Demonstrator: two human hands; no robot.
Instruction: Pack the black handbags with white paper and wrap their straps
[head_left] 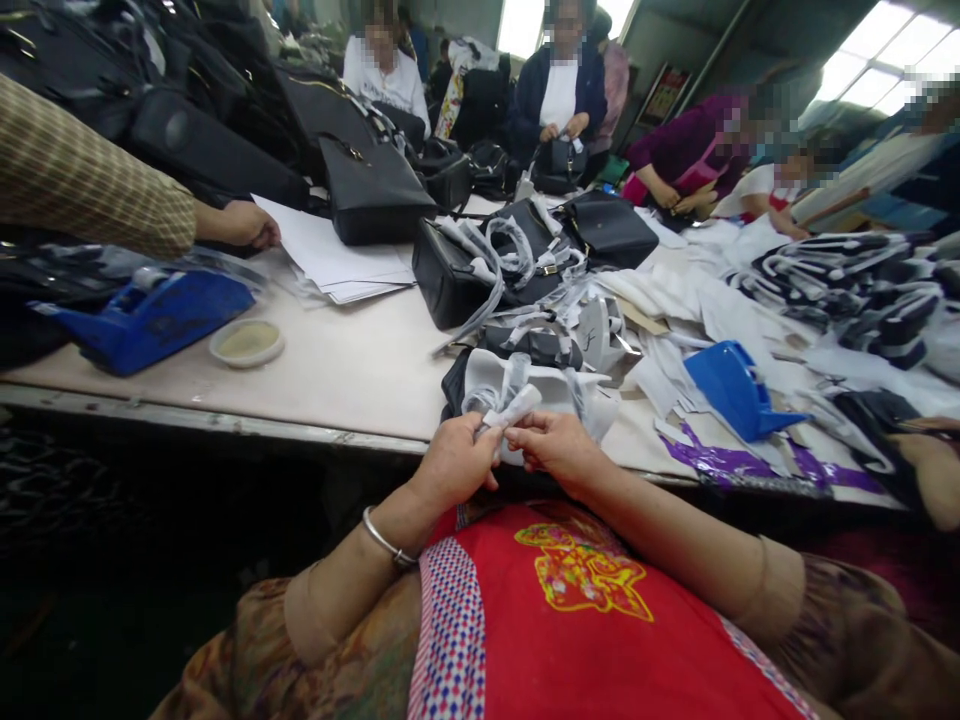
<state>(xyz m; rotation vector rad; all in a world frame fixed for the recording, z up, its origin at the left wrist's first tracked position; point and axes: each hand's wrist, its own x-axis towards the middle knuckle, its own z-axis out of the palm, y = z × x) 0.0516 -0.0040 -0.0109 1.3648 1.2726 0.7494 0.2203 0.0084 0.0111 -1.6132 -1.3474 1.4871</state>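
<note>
At the table's front edge, my left hand (pixel 459 458) pinches a white wrapping strip (pixel 514 404) that is wound around part of a bag's strap. My right hand (pixel 553 450) meets it from the right, its thumb and fingertips closed on the strip's lower end. Just beyond both hands lies a dark bag (pixel 453 384) with white padding and plastic-wrapped straps on it. Behind that one, a black bag (pixel 447 274) carries looped, wrapped straps (pixel 511 250).
Left on the table (pixel 352 385) are a blue tape dispenser (pixel 169 305), a round dish (pixel 246 342) and white sheets (pixel 330 250) touched by another person's hand. A second blue dispenser (pixel 731 385) lies right among papers. Several people stand around the table.
</note>
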